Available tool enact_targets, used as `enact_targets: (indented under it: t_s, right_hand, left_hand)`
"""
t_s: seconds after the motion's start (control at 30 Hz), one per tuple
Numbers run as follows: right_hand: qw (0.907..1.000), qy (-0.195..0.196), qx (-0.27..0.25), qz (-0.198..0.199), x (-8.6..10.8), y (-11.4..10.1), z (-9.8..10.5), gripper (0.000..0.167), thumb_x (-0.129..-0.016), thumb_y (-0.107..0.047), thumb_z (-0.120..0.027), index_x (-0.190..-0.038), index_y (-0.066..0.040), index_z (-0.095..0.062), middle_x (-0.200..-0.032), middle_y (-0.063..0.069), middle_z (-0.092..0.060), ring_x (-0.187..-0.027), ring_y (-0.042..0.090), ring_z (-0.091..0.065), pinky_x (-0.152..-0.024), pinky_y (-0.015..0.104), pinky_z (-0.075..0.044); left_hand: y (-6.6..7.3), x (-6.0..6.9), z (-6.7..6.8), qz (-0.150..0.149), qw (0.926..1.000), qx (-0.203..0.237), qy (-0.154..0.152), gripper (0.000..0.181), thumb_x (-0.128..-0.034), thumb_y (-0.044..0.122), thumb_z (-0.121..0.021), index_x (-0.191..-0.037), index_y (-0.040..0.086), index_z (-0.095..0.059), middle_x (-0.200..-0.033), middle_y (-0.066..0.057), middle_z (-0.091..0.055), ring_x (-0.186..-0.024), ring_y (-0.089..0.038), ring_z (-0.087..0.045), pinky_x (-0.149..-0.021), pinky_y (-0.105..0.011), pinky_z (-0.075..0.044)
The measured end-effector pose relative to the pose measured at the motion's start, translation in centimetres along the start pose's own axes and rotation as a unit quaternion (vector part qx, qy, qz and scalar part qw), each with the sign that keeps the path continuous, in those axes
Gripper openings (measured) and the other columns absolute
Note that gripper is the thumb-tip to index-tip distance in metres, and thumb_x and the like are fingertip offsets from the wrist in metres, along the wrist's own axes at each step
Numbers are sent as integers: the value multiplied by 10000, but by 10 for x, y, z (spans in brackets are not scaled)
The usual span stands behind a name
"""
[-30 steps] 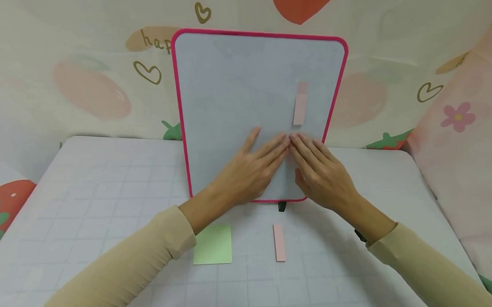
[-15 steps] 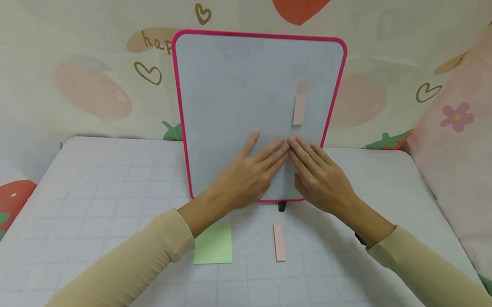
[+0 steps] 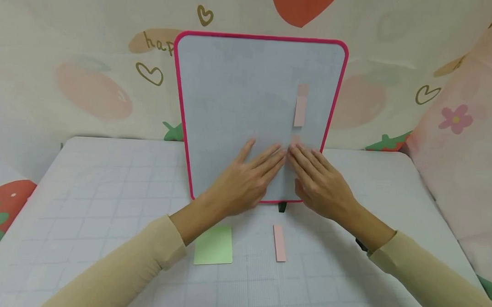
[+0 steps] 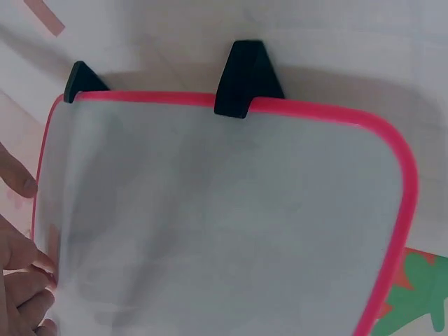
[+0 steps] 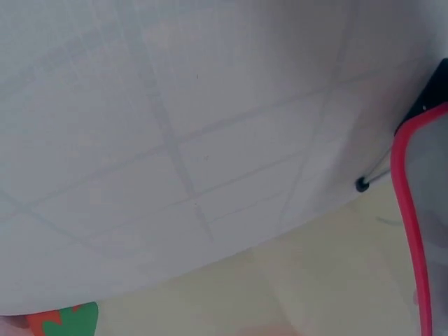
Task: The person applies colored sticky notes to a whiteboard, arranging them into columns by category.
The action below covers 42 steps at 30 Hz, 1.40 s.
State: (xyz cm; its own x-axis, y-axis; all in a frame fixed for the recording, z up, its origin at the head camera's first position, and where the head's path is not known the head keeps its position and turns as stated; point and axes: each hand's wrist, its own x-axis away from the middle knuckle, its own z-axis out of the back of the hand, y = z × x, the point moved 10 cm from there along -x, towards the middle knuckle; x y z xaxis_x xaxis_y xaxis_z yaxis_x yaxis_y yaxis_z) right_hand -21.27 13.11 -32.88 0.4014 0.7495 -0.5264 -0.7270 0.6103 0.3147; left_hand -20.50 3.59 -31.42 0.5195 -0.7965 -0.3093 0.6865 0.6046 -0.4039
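With fingers [image 3: 309,160] of left hand [image 3: 240,185] and right hand [image 3: 326,187] straight, gripping nothing, at the partly hidden lower pink strip [image 3: 296,139] right of frame centre; could tip the whiteboard [image 3: 240,89] by pushing too hard.

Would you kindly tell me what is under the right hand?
In the head view, a pink strip on the whiteboard pokes out from under the right hand; its covered part cannot be seen there.

Soft, even light fills the head view; a soft-edged shadow crosses the table [image 3: 96,188] towards five o'clock. Both wrist views look dimmer and greyer: the left shows smoky shading on the whiteboard [image 4: 266,217] near eight o'clock, the right a shadow around two o'clock.
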Motion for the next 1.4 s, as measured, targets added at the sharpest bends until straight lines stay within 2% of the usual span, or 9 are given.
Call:
enact_targets:
  t_s: [0.17, 0.4, 0.57, 0.8, 0.93, 1.0, 1.17, 1.33, 1.4]
  right_hand:
    - [9998, -21, -185, -31, 2, -8, 1, 681, -812, -90, -705, -1433, 65, -473, -1514, 208, -428, -1439, 316, -355, -1145, 486, -320]
    - [9987, -165, -482, -92, -1, -28, 1, 643, -826, -124, -699, -1413, 51, -505, -1492, 196, -465, -1417, 314, -397, -1146, 493, -317]
    - [9954, -180, -939, -67, -6, -47, 5, 657, -789, -118, -755, -1379, 63, -528, -1458, 202, -502, -1379, 320, -449, -1130, 470, -350]
    - [9858, -342, -1646, 57, -9, -74, 5, 644, -825, -153, -735, -1396, 46, -511, -1456, 187, -506, -1379, 304, -451, -1107, 469, -381]
    - [9725, -501, -2272, 73, -8, -90, 1, 636, -837, -167, -754, -1395, 25, -517, -1457, 163, -510, -1355, 290, -482, -1088, 459, -408]
    - [9629, -669, -2613, 8, -7, -98, -2, 637, -845, -187, -767, -1400, 5, -521, -1452, 146, -518, -1338, 273, -501, -1085, 442, -414]
    - [9315, -1326, -3377, -253, -4, -117, -13, 606, -894, -252, -745, -1421, -50, -524, -1459, 100, -523, -1337, 215, -501, -1072, 383, -432]
    - [9015, -1949, -3839, -436, -2, -133, -26, 556, -931, -267, -707, -1424, -81, -533, -1488, 56, -502, -1369, 180, -464, -1064, 367, -440]
    - [8924, -2162, -3932, -481, -1, -138, -31, 544, -938, -265, -697, -1426, -87, -535, -1495, 46, -496, -1380, 177, -452, -1074, 365, -430]
  left_hand:
    - [-2, 14, 5, 14, 9999, 104, 66, 611, -938, 267, -554, -1503, 66, -437, -1579, -59, -374, -1489, -223, -263, -1182, -562, -179]
    - [-12, 39, 11, 131, 9991, 395, 120, 605, -941, 261, -581, -1492, 49, -449, -1568, -78, -392, -1472, -242, -303, -1170, -572, -201]
    - [-16, 69, 9, 239, 9979, 596, -19, 608, -936, 268, -596, -1493, 71, -454, -1572, -75, -386, -1465, -249, -319, -1163, -582, -217]
    - [-14, 116, 0, 250, 9943, 1027, -141, 573, -932, 228, -587, -1476, 79, -485, -1555, -84, -412, -1432, -259, -380, -1132, -593, -275]
    - [-9, 138, -8, 173, 9908, 1312, -274, 584, -932, 233, -588, -1478, 62, -475, -1557, -75, -411, -1423, -249, -396, -1122, -582, -295]
    - [-6, 147, -12, 124, 9893, 1420, -310, 581, -929, 235, -582, -1473, 56, -481, -1555, -77, -413, -1418, -248, -404, -1115, -574, -307]
    - [4, 168, -18, -69, 9854, 1682, -268, 541, -923, 236, -583, -1425, 40, -537, -1504, -81, -482, -1376, -238, -462, -1070, -539, -378]
    - [12, 184, -20, -360, 9832, 1779, -178, 444, -986, 238, -519, -1363, 15, -589, -1434, -87, -555, -1299, -222, -541, -1013, -493, -445]
    - [13, 188, -21, -428, 9834, 1760, -141, 426, -1015, 246, -465, -1346, 16, -603, -1411, -89, -575, -1277, -223, -559, -1001, -485, -456]
